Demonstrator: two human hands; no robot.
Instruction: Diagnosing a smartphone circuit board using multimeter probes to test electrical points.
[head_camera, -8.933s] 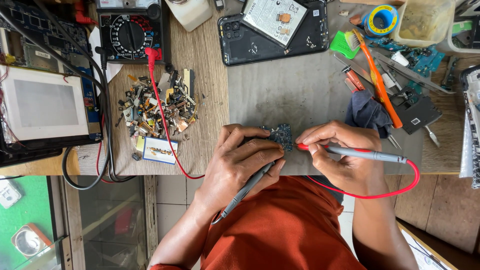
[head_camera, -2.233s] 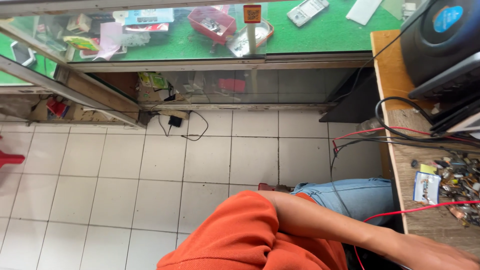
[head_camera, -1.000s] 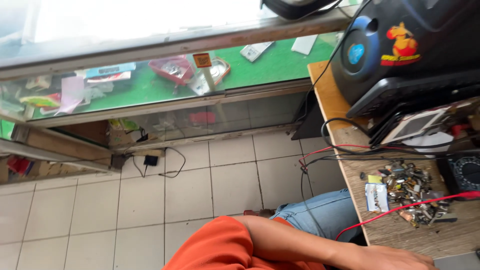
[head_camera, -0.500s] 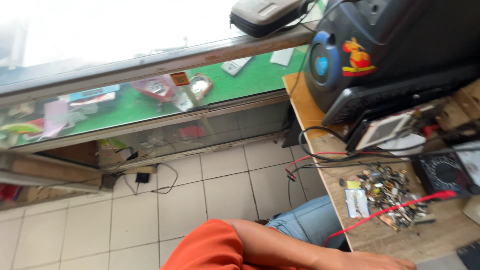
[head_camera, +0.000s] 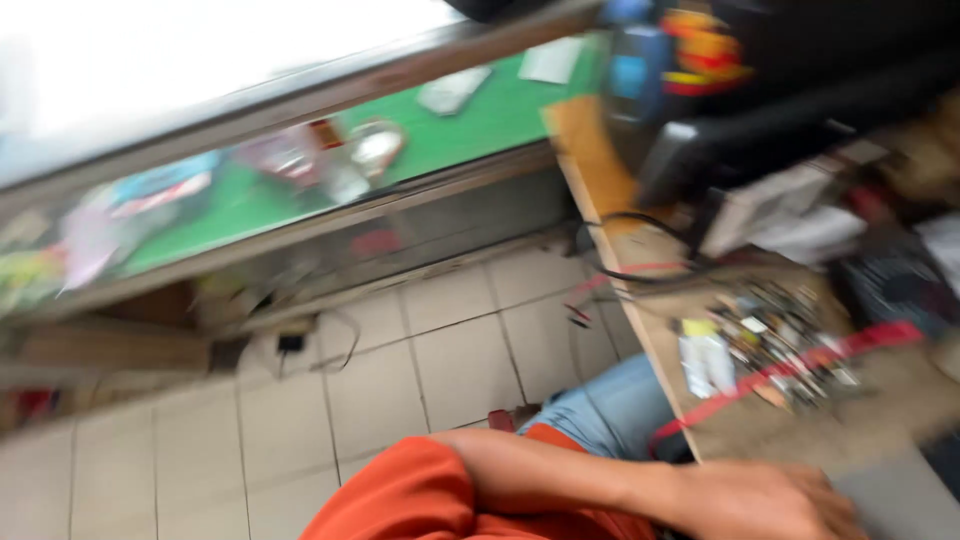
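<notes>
At bench edge | left hand (head_camera: 775, 500) beside red lead (head_camera: 790, 375) | grip unclear

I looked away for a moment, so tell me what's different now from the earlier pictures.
About nine seconds ago both hands held probes over a small board at the bench edge. Since then the view swung left to the tiled floor and glass counter, and is now swinging back, blurred. Only the left hand shows, at the bench edge; any grip is unclear. The parts pile and red lead stayed put.

Left hand (head_camera: 770, 500) cut off at bottom edge; heap of small parts (head_camera: 775, 340) motion-blurred.
</notes>
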